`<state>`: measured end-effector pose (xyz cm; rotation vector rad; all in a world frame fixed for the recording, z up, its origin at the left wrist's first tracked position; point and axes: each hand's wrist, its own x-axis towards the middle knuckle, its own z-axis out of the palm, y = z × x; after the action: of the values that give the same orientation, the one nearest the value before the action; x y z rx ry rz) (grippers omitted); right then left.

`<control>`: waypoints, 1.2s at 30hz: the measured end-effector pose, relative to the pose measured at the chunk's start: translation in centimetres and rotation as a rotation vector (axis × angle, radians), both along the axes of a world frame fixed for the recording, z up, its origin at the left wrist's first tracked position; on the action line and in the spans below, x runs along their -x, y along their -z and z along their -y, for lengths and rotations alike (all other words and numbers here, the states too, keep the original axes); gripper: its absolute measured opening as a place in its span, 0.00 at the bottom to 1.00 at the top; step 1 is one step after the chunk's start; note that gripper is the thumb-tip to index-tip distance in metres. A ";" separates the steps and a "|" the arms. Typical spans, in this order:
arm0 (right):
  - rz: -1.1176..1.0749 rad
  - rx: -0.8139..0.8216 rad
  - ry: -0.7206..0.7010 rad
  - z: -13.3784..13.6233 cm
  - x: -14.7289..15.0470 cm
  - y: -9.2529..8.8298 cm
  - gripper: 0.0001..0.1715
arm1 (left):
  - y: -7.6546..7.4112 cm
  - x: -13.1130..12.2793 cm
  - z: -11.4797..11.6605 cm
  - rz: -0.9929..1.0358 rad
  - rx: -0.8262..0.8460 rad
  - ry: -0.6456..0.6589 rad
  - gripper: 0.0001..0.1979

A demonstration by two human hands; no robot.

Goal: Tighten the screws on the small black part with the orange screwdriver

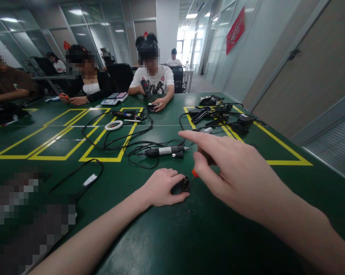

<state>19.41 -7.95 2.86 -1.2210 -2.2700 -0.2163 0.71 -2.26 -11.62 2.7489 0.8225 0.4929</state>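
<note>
A small round black part [184,184] with a metal centre sits on the green table, between the thumb and fingers of my left hand [164,187]. My right hand [232,172] is raised just to the right of it, closed around a small orange-handled screwdriver [195,173]. Only a bit of the orange handle and a thin shaft slanting down toward the black part show. My right index finger points out to the left. Beyond my left hand lies a grey and black electric screwdriver [163,151] with its cable.
Coiled black cables [115,147], a white ring [113,125] and another dark tool [128,115] lie ahead to the left. A pile of black parts and cables [212,114] lies at the right back. Yellow tape marks the table [149,244]. People sit across it.
</note>
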 end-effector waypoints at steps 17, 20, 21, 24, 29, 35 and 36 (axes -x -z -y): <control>-0.036 0.069 -0.053 0.2 0.1 -0.4 0.23 | 0.1 0.1 0.0 0.009 0.009 -0.012 0.18; 0.025 0.063 -0.011 0.2 0.2 -0.3 0.18 | 0.0 0.1 0.0 0.007 0.006 -0.019 0.18; 0.050 0.052 0.019 0.2 0.2 -0.3 0.17 | 0.0 0.1 0.0 0.006 0.005 -0.016 0.18; 0.066 0.041 0.061 0.1 0.0 -0.2 0.16 | -0.1 0.1 0.0 0.005 0.008 0.000 0.18; -0.012 0.092 -0.017 0.2 0.0 -0.5 0.18 | -0.1 0.1 0.1 0.003 0.009 -0.028 0.18; 0.010 0.109 0.054 0.0 0.1 -0.2 0.14 | 0.0 0.1 0.0 0.015 0.008 -0.002 0.18; 0.013 0.111 0.059 0.0 0.1 -0.2 0.13 | 0.0 0.1 0.0 0.014 0.008 0.002 0.18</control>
<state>19.29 -7.92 3.03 -1.3478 -2.2852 -0.1215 0.63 -2.24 -11.63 2.7352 0.8166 0.5067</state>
